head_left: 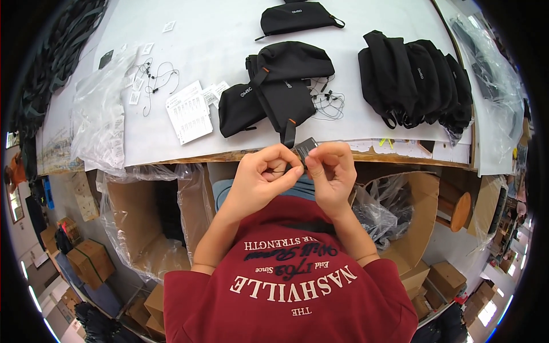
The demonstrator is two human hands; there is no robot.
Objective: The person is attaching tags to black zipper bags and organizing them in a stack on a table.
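Close to the table's front edge, both hands meet around a small black tag (pixel 306 147) with pale print. My right hand (pixel 334 174) pinches it between thumb and fingers. The fingertips of my left hand (pixel 263 177) are closed at the tag's lower end; what exactly lies between them is hidden. Just beyond my hands, several black fabric pouches overlap in a heap, the top pouch (pixel 294 62) lying across others. A dark strap with an orange tab (pixel 290 130) hangs from the heap toward my fingers. Thin black cords (pixel 330 106) lie tangled beside it.
Another black pouch (pixel 300 18) lies farther back, and a row of black pouches (pixel 414 80) on the right. Left are white printed sheets (pixel 190 114), loose corded tags (pixel 151 77) and clear plastic bags (pixel 103 128). Plastic-lined cardboard boxes (pixel 146 220) stand below the table edge.
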